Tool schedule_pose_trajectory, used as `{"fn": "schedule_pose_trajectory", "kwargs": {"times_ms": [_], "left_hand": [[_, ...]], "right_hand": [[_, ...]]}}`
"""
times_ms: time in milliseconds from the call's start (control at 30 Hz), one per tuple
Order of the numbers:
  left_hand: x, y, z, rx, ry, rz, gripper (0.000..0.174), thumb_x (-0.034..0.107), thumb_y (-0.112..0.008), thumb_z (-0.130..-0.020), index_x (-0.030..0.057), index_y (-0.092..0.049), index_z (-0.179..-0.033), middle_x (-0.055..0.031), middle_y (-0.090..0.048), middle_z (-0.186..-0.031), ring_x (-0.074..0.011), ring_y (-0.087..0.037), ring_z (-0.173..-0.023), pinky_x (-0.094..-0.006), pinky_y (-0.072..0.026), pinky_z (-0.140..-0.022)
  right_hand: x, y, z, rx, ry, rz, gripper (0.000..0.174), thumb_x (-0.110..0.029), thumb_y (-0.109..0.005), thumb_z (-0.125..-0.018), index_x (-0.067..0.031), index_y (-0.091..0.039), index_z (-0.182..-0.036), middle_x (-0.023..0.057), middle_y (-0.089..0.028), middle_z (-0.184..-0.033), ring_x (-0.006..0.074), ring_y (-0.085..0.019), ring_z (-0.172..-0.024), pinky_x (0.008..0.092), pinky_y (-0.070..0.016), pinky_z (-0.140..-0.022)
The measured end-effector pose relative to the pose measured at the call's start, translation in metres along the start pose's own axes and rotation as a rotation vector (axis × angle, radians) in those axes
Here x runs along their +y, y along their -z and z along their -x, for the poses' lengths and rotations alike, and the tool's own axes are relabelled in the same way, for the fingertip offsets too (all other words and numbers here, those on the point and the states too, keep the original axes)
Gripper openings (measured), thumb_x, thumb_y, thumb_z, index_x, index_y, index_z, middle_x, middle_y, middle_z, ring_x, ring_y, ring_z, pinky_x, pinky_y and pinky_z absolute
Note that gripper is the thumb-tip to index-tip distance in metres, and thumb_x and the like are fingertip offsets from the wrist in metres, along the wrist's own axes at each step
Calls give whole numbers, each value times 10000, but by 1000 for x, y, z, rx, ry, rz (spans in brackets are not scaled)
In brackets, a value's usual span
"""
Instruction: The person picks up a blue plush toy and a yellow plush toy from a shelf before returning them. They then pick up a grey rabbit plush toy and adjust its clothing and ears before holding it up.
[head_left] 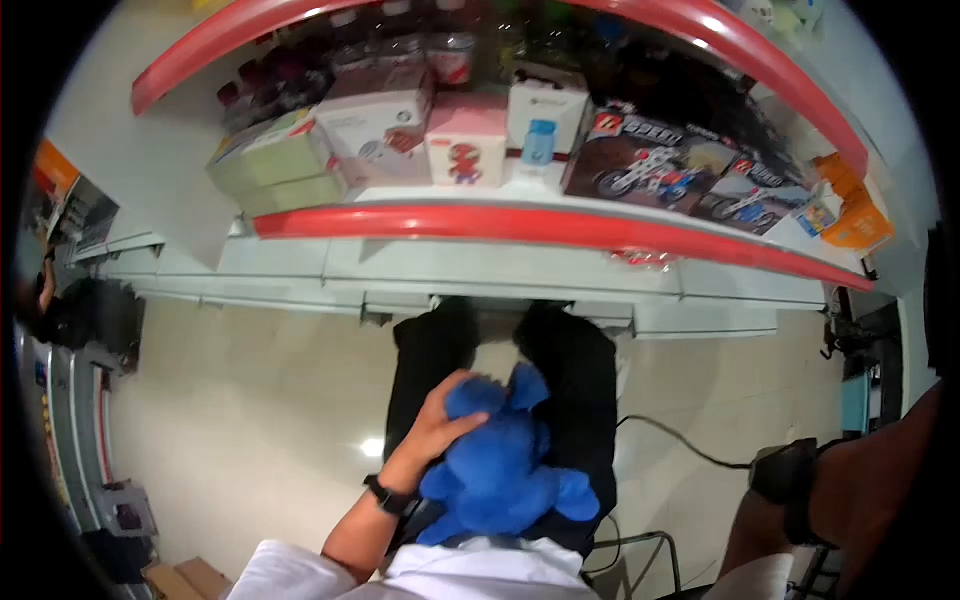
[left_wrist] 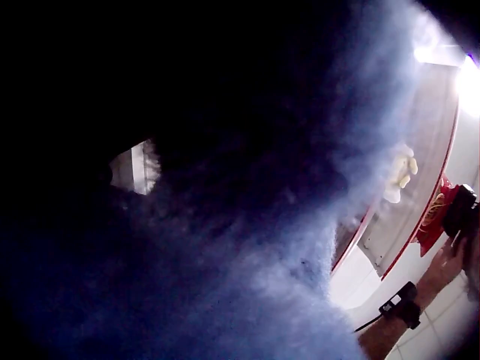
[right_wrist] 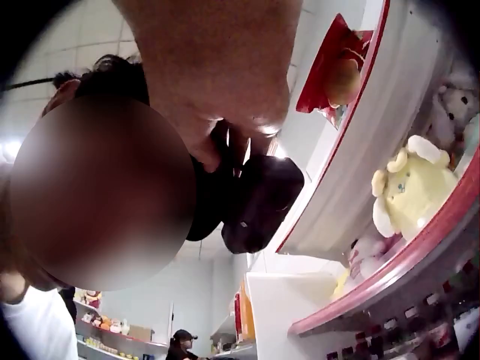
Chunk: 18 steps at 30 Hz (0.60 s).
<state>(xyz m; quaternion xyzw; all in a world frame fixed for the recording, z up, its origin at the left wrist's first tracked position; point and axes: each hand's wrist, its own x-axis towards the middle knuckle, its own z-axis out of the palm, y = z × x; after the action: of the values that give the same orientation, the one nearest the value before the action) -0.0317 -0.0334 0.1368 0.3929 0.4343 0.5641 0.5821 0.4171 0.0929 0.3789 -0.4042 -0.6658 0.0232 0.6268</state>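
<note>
Below the red-edged shelf (head_left: 560,225), a blue plush toy (head_left: 500,460) lies against the person's front, the left hand (head_left: 440,420) curling its grip over the toy's head. The right hand (right_wrist: 214,82) pinches a dark object (right_wrist: 262,199) in its grip.

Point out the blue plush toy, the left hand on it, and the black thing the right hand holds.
blue plush toy (head_left: 500,470): head view, middle of its body.
left hand (head_left: 445,420): head view, back of the hand.
black thing (right_wrist: 262,199): right wrist view, its rounded front part.
</note>
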Motion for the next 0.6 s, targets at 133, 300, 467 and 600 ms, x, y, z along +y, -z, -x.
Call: {"fn": "schedule_pose_trajectory", "kwargs": {"times_ms": [133,300,467,600], "left_hand": [[-4,-1,15,117,64,-65,500,109,-718,-757,6,-505,-1196,-87,-588,-1103,-176,-535,-1060,-309,-404,-945],[-2,-1,2,45,19,-87,487,137,-716,-762,-1,-512,-1183,-98,-581,-1114,-180,-530,-1070,-322,-409,-945],[9,3,14,-52,77,-30,382,81,-653,-806,5,-499,-1147,-106,-626,-1077,-171,-579,-1012,-318,-438,-923],[2,16,30,47,49,-87,408,98,-665,-814,4,-500,-1175,-84,-609,-1078,-155,-557,-1015,-300,-432,-920]], "right_hand": [[10,2,-3,-24,-40,51,738,-430,-504,-829,6,-305,-1390,215,-326,-1405,328,-265,-1340,469,-177,-1113],[12,9,-10,28,-26,79,739,-443,-497,-835,1,-303,-1393,207,-314,-1414,320,-252,-1346,463,-171,-1118],[1,23,-28,30,-26,147,740,-457,-489,-841,-5,-301,-1397,199,-302,-1424,311,-240,-1353,456,-164,-1123],[-6,18,-27,-43,-12,181,741,-467,-482,-846,-9,-300,-1399,193,-293,-1432,304,-230,-1358,451,-159,-1126]]}}
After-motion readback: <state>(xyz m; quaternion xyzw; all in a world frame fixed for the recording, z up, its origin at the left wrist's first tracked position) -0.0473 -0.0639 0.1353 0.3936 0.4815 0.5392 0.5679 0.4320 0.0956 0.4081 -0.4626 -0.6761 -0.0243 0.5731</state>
